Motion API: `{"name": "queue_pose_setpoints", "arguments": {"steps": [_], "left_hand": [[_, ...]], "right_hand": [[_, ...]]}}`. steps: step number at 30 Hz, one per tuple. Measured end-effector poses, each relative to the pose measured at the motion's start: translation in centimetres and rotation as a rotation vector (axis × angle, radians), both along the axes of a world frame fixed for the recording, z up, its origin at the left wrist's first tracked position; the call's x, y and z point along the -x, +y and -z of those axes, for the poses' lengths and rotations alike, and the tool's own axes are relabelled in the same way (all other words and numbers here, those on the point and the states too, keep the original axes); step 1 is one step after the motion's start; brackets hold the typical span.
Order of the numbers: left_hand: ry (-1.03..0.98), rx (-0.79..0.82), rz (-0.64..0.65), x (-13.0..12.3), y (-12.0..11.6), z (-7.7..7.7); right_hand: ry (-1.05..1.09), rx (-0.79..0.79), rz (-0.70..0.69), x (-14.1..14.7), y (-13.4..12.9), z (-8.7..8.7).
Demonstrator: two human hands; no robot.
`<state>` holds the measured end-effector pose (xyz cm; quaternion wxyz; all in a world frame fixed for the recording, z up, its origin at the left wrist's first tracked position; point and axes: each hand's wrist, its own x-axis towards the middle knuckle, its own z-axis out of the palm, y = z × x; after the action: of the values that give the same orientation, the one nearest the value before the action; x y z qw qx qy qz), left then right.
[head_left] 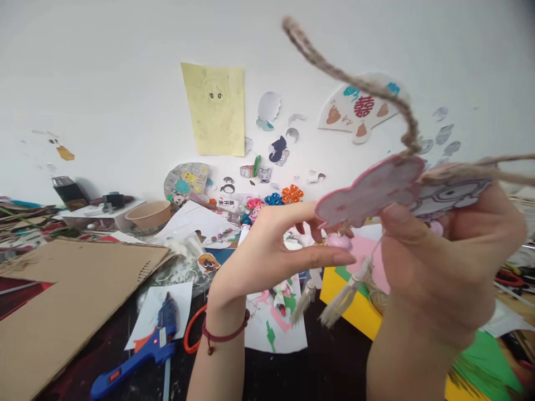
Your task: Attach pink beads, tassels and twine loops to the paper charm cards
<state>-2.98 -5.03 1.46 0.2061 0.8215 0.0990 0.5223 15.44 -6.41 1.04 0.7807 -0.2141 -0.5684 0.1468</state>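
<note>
Up close on the right, my right hand (443,262) grips a pink-edged, cloud-shaped paper charm (368,189) between thumb and fingers. A second paper cutout with a black line drawing (451,195) is held in the same hand. Brown twine (355,78) rises from the top of the charm, and its loose end curves up to the left. My left hand (271,245) pinches a pink bead (339,241) below the charm, thumb underneath; some of its fingertips are hidden behind the cutout. Two whitish tassels, one nearer (346,292) and one farther (306,298), hang beneath.
On the dark table lie a blue glue gun (146,345) on white paper, orange-handled scissors (193,331), a large cardboard sheet (75,301) and coloured paper (346,306). Behind stand a beige bowl (148,216) and a black bottle (70,190). Drawings cover the wall.
</note>
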Motion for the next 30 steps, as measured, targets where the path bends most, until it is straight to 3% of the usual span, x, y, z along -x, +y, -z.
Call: {"name": "queue_pose_setpoints", "arguments": {"steps": [3,10,19,26,30], "left_hand": [[-0.001,0.025,-0.014,-0.2,0.0,0.1],[-0.101,0.143,0.043,-1.2,-0.4,0.2],[-0.104,0.25,0.137,-1.5,-1.2,0.2],[-0.038,0.261,-0.053,-1.5,-2.8,-0.7],[-0.036,0.182,-0.155,-1.6,-3.0,-0.8]], "right_hand": [[0.073,-0.123,0.012,0.8,0.0,-0.8],[0.065,-0.053,-0.083,0.9,0.3,-0.7],[0.239,0.108,-0.421,0.1,1.3,-1.1],[0.176,-0.046,-0.633,-1.0,4.2,-0.5],[0.111,-0.055,-0.598,-1.0,4.7,-0.5]]}}
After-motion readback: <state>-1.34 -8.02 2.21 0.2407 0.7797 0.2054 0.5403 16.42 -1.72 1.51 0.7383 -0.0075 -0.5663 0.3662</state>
